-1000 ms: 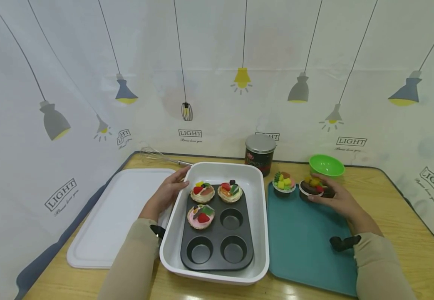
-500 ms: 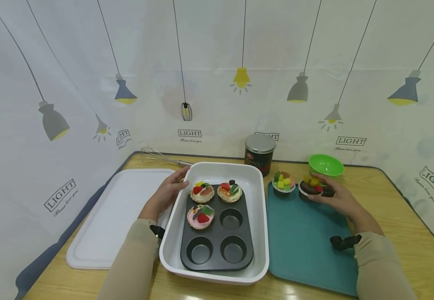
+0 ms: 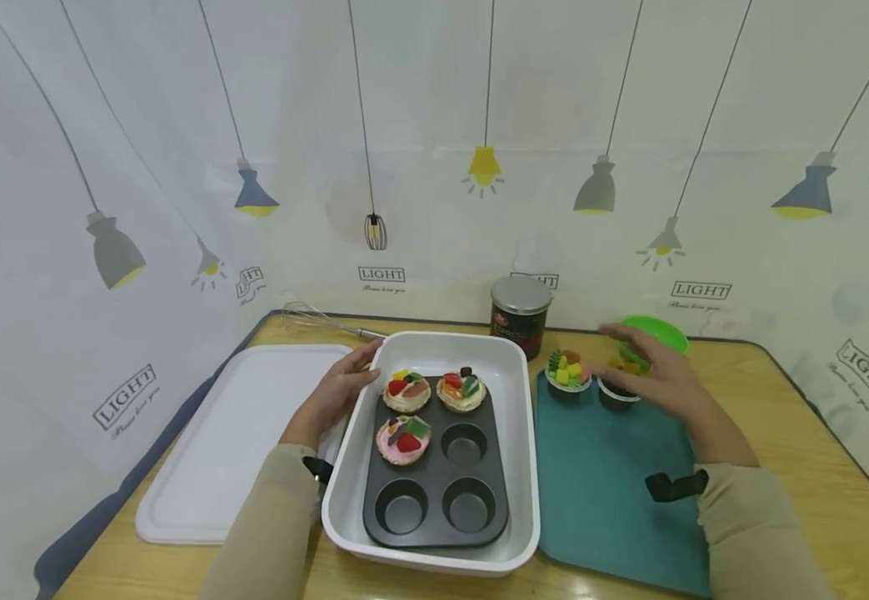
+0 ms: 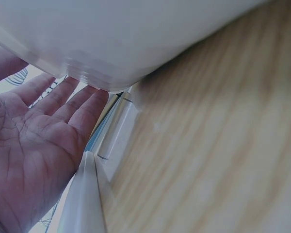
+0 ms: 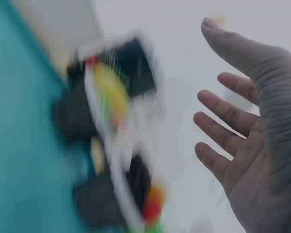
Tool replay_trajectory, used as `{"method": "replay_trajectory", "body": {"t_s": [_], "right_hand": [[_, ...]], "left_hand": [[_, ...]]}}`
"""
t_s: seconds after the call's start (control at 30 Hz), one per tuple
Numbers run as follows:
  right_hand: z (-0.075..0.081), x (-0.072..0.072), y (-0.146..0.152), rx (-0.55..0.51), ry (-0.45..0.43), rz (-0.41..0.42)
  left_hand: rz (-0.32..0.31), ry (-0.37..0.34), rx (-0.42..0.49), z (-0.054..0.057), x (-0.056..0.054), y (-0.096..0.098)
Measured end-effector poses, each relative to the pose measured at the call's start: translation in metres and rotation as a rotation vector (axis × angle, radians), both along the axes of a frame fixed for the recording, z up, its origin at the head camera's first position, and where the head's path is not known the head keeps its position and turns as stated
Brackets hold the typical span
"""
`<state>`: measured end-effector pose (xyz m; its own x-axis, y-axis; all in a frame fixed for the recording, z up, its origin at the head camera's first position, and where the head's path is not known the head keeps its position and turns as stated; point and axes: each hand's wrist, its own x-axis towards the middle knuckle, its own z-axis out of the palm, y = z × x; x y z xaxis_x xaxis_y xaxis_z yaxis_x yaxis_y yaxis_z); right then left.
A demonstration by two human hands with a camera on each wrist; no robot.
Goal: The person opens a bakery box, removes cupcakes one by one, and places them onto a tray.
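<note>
My left hand (image 3: pixel 337 392) is at the left rim of a white baking dish (image 3: pixel 332 492). In the left wrist view its straight fingers (image 4: pixel 58 104) touch the dish's outer wall. Inside the dish lies a dark muffin tin (image 3: pixel 434 475), with fruit-topped tarts (image 3: pixel 402 440) in three of its cups. My right hand (image 3: pixel 662 379) hovers with fingers spread over a dark-cupped cupcake (image 3: pixel 618 398), partly hiding its topping; the right wrist view shows nothing in the hand. Beside it stands another fruit-topped cupcake (image 3: pixel 569 375) at the teal tray's (image 3: pixel 614 492) back left corner.
Behind the dish stand a coffee can (image 3: pixel 521 321) and a whisk (image 3: pixel 322 321). A green bowl (image 3: pixel 662 333) sits behind my right hand. To the left lies a white tray (image 3: pixel 232 450). A printed curtain (image 3: pixel 434 183) borders the table.
My right hand has let go of the right cupcake and risen a little, its fingers opening. The cupcake stays on the teal tray. My left hand remains at the dish; the view has tilted slightly.
</note>
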<state>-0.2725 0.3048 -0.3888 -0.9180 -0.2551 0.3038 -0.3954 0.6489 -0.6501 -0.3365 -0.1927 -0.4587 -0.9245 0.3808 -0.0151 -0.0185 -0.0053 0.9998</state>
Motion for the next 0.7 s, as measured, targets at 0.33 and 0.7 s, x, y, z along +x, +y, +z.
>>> {"method": "replay_trajectory", "body": {"t_s": [0.33, 0.7], "right_hand": [[0.032, 0.019, -0.143, 0.227, 0.067, 0.464], [0.041, 0.02, -0.226, 0.447, -0.075, 0.664]], "left_hand": [[0.0, 0.006, -0.007, 0.001, 0.001, -0.001], [-0.009, 0.008, -0.018, -0.001, -0.001, -0.003]]}}
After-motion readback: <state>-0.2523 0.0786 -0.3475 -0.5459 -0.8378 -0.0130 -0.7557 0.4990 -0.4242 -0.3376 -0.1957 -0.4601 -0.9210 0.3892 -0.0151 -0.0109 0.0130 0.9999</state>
